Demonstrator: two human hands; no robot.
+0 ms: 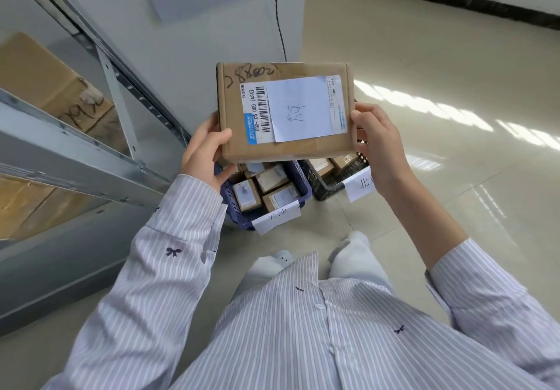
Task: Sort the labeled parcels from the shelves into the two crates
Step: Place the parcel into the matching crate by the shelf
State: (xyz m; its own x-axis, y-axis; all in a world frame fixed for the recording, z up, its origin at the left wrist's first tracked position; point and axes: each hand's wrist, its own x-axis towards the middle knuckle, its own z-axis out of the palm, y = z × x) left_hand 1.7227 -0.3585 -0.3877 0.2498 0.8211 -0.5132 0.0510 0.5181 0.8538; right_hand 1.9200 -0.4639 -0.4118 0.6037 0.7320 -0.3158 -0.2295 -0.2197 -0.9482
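Observation:
A flat cardboard parcel (pixel 285 110) with a barcode label and a white handwritten slip is held up in front of me, above the crates. My left hand (pixel 206 153) grips its lower left corner, thumb on top. My right hand (pixel 375 141) grips its right edge. Below it on the floor stand a blue crate (pixel 300 183) holding several small boxes, with a white paper tag on its front, and a black crate (pixel 327 183) to its right, also tagged and holding boxes. The parcel hides much of both crates.
A grey metal shelf unit (pixel 75 147) runs along the left, with large cardboard boxes (pixel 45 80) on its levels. A white cabinet or wall panel (pixel 212 10) stands behind the crates. Glossy tiled floor (pixel 439 86) spreads to the right. My legs are below.

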